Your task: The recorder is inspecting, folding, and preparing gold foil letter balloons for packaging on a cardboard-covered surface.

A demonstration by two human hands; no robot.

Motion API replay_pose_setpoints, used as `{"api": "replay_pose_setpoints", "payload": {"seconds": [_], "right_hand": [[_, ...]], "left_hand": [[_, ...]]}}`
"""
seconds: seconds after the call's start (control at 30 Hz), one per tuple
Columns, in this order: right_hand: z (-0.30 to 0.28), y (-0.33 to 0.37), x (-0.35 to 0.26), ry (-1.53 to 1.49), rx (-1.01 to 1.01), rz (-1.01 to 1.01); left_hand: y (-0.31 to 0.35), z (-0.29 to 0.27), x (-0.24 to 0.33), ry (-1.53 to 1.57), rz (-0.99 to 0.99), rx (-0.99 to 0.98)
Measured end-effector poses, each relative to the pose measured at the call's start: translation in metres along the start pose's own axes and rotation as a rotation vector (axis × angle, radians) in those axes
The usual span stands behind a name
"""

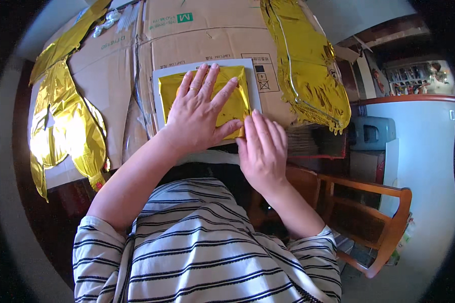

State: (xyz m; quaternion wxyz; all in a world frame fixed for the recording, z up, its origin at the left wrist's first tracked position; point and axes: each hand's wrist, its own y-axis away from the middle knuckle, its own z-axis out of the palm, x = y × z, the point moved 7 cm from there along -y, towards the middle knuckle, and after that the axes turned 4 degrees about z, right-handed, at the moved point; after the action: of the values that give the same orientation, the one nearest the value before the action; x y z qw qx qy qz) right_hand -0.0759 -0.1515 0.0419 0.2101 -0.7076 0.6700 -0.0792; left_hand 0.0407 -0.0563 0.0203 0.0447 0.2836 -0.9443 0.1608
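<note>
A flat gold foil balloon (234,105), folded into a rough rectangle, lies on a pale grey board (255,90). My left hand (199,108) presses down on the foil with its fingers spread, a ring on one of them. At the lower right corner of the foil, my right hand (264,151) has its fingers together, with the thumb tucked beneath them, gripping the edge. The exact pinch is partly hidden behind the fingers. Both board and foil rest on flattened brown cardboard (212,43).
More unfilled gold foil (68,123) drapes over the cardboard's left side. Another long gold foil piece (308,65) with a thin pale strip hangs at the right. A wooden chair (369,202) stands to the right, near a grey-blue plastic container (374,132) and a white counter (419,156).
</note>
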Motion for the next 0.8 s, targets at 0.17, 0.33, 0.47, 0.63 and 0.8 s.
{"api": "replay_pose_setpoints", "payload": {"seconds": [0.17, 0.33, 0.47, 0.63, 0.8], "right_hand": [[-0.016, -0.009, 0.039, -0.484, -0.028, 0.531], [0.002, -0.022, 0.055, -0.605, -0.184, 0.588], [0.017, -0.023, 0.064, -0.754, -0.295, 0.698], [0.026, -0.026, 0.065, -0.815, -0.393, 0.718], [0.026, -0.033, 0.067, -0.694, -0.542, 0.68]], "left_hand": [[0.001, -0.003, -0.002, 0.015, -0.028, -0.016], [0.001, -0.002, -0.002, 0.028, -0.031, -0.018], [0.0, -0.001, -0.002, 0.025, -0.039, -0.026], [0.001, -0.002, -0.003, 0.048, -0.038, -0.007], [0.002, -0.003, -0.003, 0.034, -0.024, -0.004]]}}
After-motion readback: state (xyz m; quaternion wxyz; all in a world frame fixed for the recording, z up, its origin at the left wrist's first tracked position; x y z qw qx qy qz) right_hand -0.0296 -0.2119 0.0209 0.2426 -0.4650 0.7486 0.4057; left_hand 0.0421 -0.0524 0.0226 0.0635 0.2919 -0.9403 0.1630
